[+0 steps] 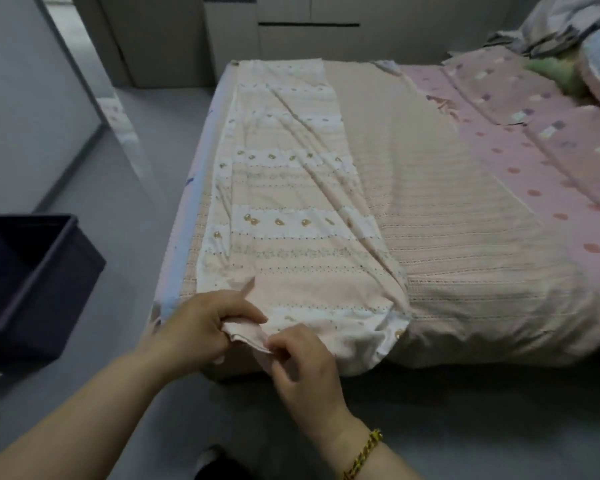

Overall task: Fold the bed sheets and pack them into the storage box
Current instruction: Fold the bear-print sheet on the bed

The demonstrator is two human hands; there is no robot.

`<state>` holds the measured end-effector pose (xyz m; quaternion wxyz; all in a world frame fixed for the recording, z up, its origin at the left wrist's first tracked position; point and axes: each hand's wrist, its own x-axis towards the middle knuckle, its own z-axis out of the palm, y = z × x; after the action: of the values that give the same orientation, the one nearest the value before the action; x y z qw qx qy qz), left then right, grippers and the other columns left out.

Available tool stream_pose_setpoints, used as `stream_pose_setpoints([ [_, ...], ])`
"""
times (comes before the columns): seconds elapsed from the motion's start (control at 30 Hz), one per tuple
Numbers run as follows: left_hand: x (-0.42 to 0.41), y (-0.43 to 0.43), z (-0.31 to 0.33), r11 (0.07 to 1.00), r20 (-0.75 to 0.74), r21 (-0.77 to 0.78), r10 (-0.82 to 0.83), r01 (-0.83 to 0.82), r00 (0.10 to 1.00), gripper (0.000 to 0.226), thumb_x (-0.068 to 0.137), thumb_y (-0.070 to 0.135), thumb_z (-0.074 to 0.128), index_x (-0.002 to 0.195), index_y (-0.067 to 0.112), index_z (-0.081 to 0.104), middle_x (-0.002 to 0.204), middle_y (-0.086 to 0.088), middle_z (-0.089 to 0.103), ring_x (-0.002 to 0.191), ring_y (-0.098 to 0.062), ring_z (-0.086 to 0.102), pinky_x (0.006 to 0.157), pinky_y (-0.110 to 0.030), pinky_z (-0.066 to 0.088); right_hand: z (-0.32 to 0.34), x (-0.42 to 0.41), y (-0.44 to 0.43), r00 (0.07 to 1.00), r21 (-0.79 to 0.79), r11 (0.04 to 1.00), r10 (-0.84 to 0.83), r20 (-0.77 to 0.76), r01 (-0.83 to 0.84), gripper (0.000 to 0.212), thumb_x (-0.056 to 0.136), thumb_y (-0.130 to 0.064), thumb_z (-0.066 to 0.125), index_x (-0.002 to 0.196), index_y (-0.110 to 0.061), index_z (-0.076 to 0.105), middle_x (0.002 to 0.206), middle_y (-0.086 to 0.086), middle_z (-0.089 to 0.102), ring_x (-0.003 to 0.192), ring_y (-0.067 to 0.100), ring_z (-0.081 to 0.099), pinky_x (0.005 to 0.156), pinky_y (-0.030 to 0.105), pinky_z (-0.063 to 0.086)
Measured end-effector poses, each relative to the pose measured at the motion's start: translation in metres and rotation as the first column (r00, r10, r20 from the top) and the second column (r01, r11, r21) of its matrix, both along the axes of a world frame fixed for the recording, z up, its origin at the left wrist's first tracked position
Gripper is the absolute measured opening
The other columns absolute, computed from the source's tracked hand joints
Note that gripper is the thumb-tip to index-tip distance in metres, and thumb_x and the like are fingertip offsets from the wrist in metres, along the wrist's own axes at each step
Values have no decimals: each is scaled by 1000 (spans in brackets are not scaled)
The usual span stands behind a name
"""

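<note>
A pale pink and white patterned bed sheet (291, 188) lies folded into a long strip along the left side of the bed, from the far end to the near edge. My left hand (201, 327) grips the strip's near corner at the bed's edge. My right hand (302, 362) pinches the same near hem just to the right of it. A dark open storage box (59, 271) stands on the floor to the left of the bed, apart from both hands.
The bed (465, 237) carries a peach woven cover, with a pink dotted sheet (520, 161) on its right side. Pillows and bunched bedding (589, 53) pile at the far right. Grey cabinets (291, 39) stand beyond the bed. Grey floor (125, 202) runs along the left.
</note>
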<state>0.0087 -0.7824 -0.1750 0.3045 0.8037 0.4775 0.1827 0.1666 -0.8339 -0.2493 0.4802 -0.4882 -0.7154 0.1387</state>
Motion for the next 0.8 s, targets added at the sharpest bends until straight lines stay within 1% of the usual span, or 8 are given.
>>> stream_pose_setpoints([
  [0.1, -4, -30, 5, 1000, -93, -17, 12, -14, 996, 49, 63, 37, 68, 77, 78, 46, 83, 47, 54, 84, 21, 51, 66, -9, 36, -18, -7, -20, 994, 58, 997, 41, 102, -47, 23, 68, -17, 51, 90, -24, 50, 79, -3, 54, 74, 7, 45, 64, 17, 37],
  [0.23, -7, -46, 18, 1000, -128, -10, 25, -27, 992, 61, 77, -4, 65, 72, 54, 49, 72, 60, 41, 68, 30, 47, 61, 0, 38, -36, -20, -37, 996, 59, 997, -55, 66, 51, 24, 70, -24, 53, 94, -23, 49, 89, -3, 53, 83, 9, 46, 75, 20, 40],
  [0.33, -18, -46, 29, 997, -127, -77, -1, -9, 992, 74, 75, -12, 61, 60, 60, 57, 64, 49, 50, 58, 24, 50, 57, 2, 37, -48, -25, -44, 986, 26, 988, -155, 65, 153, 18, 80, -36, 52, 88, -22, 58, 81, 4, 63, 84, 8, 45, 76, 21, 38],
  [0.4, -27, -48, 35, 997, -142, -71, -37, 27, 989, 71, 73, -7, 59, 63, 63, 59, 73, 47, 54, 65, 22, 53, 60, 2, 38, -56, -25, -48, 973, -2, 975, -221, 60, 222, 35, 88, -38, 45, 80, -13, 68, 79, 8, 65, 84, 10, 44, 75, 23, 39],
  [0.5, -35, -49, 40, 994, -227, -72, -91, 77, 969, 50, 74, -9, 56, 71, 39, 72, 82, 45, 57, 83, 20, 53, 68, 3, 37, -60, -25, -53, 942, -54, 942, -326, 79, 330, 47, 92, -41, 39, 86, -6, 70, 85, 14, 67, 87, 14, 45, 67, 29, 53],
  [0.57, -36, -45, 46, 987, -349, -60, -161, 149, 923, 46, 79, -12, 56, 98, 26, 72, 91, 35, 59, 95, 11, 53, 75, 0, 35, -56, -28, -54, 926, -67, 928, -359, 113, 367, 45, 78, -41, 46, 95, -6, 69, 90, 15, 68, 91, 18, 55, 65, 38, 56],
  [0.67, -36, -39, 56, 977, -436, 3, -190, 213, 880, 52, 83, -5, 56, 124, 27, 56, 111, 18, 48, 102, 2, 41, 85, -6, 28, -50, -38, -50, 925, -41, 925, -374, 67, 377, 49, 70, -44, 47, 106, -13, 60, 96, 13, 67, 96, 18, 53, 73, 40, 53],
  [0.8, -32, -42, 71, 876, -427, 321, -205, 360, 881, 56, 61, -15, 74, 110, 12, 68, 90, -3, 69, 75, -21, 65, 68, -30, 47, -25, -59, -39, 890, -11, 897, -439, -126, 441, 34, 72, -41, 49, 99, -20, 44, 89, 11, 65, 90, 12, 43, 76, 38, 48],
])
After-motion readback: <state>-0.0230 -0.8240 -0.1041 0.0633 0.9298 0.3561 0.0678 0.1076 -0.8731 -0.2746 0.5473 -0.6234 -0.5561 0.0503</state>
